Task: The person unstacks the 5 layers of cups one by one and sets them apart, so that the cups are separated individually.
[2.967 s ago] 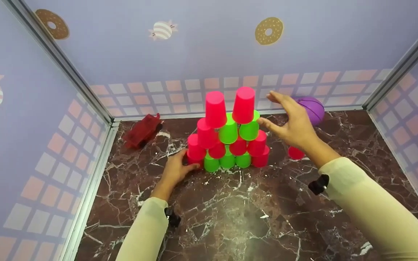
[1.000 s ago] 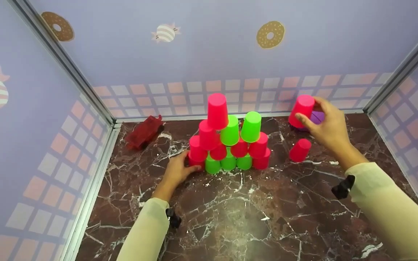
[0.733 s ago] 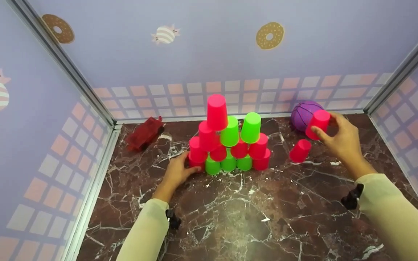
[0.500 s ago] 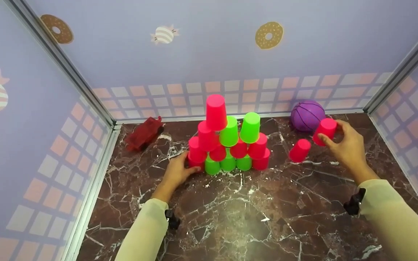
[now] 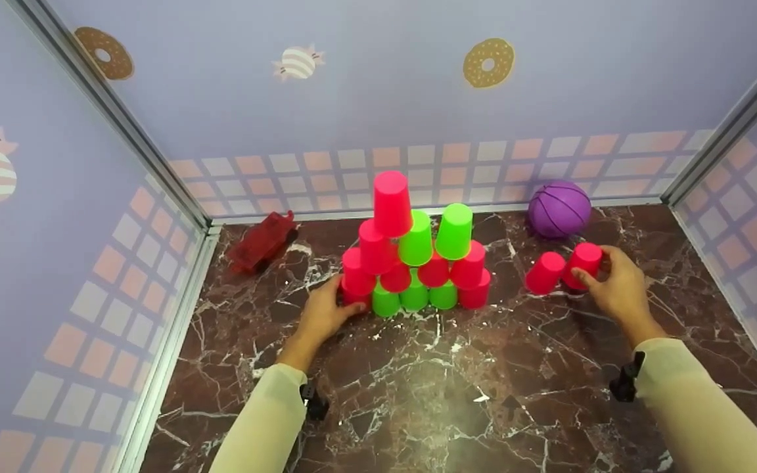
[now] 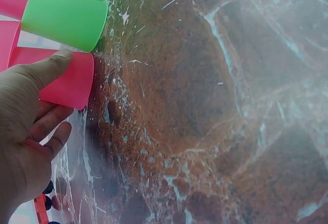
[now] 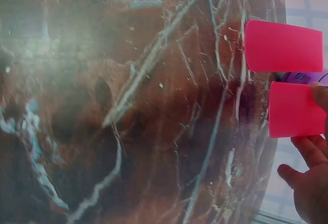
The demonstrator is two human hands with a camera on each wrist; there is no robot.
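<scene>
A stepped pyramid of upside-down pink and green plastic cups stands on the marbled table. At its lower left, my left hand (image 5: 321, 312) grips the corner pink cup (image 6: 72, 85), thumb in front and fingers behind. A lone pink cup (image 5: 391, 203) tops the left side, resting over a pink cup (image 5: 373, 246) and a green cup (image 5: 415, 238); another green cup (image 5: 455, 230) is to the right with nothing on it. Away to the right, my right hand (image 5: 623, 292) holds a pink cup (image 7: 292, 111) between thumb and fingers, close beside another upside-down pink cup (image 7: 284, 47).
Behind the right-hand cups sits a purple ball (image 5: 559, 209) near the back wall. A dark red toy (image 5: 263, 242) lies at the back left. Patterned panels (image 5: 378, 85) enclose the marbled table (image 5: 431, 394) at the back and both sides.
My right hand took the pink cup off the pyramid's right side, carried it right and lowered it beside the single pink cup. My left hand has stayed at the corner cup.
</scene>
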